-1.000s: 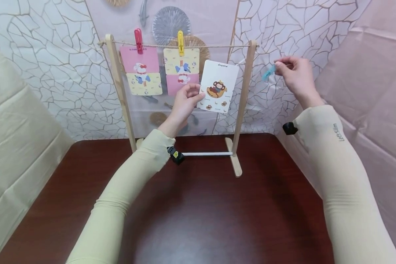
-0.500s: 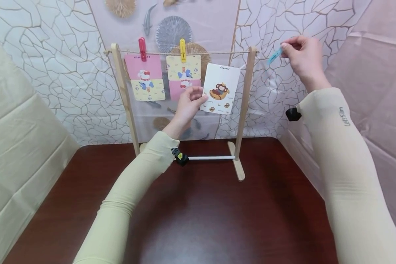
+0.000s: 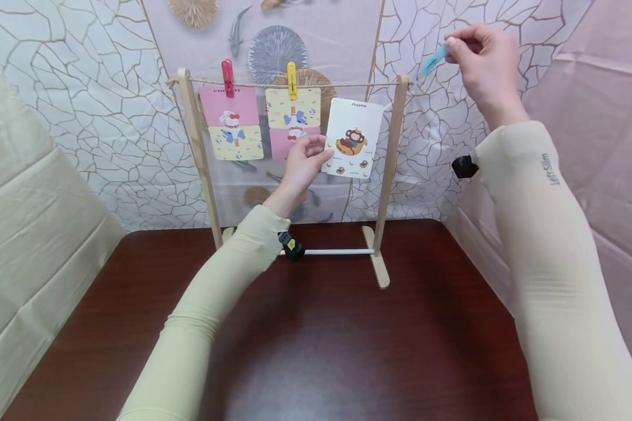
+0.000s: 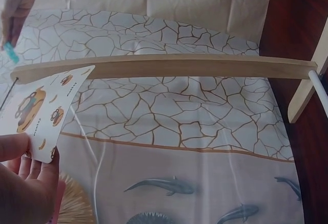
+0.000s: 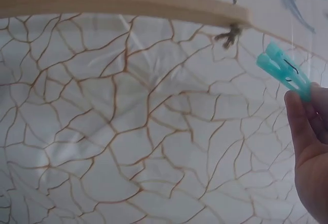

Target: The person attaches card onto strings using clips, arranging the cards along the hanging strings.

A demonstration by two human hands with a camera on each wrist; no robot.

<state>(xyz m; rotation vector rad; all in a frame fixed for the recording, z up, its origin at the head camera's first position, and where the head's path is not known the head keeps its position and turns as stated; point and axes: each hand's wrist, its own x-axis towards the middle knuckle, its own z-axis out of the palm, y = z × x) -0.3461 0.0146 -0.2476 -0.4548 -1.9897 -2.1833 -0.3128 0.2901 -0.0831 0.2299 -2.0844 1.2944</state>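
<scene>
A white card with a monkey picture [image 3: 351, 126] is pinched at its left edge by my left hand [image 3: 302, 169]. The card's top edge lies a little below the twine [image 3: 347, 85], near the right post. My right hand [image 3: 487, 73] is raised to the right of the frame and pinches a teal clothespin [image 3: 434, 59] by one end; its other end points toward the twine. In the right wrist view the clothespin [image 5: 284, 70] is near the twine's knot [image 5: 229, 36], apart from it. In the left wrist view thumb and fingers grip the card [image 4: 43, 111].
On the twine hang two pink-and-yellow cards, one [image 3: 236, 137] under a red clothespin [image 3: 227, 79], the other [image 3: 289, 108] under a yellow clothespin [image 3: 292, 80]. The wooden right post [image 3: 392, 158] stands between my hands. The frame stands on a dark red table [image 3: 316, 327].
My right hand has risen with the teal clothespin, from below the twine's level to above it. The left hand and card have shifted only slightly; the head view has tilted a little.
</scene>
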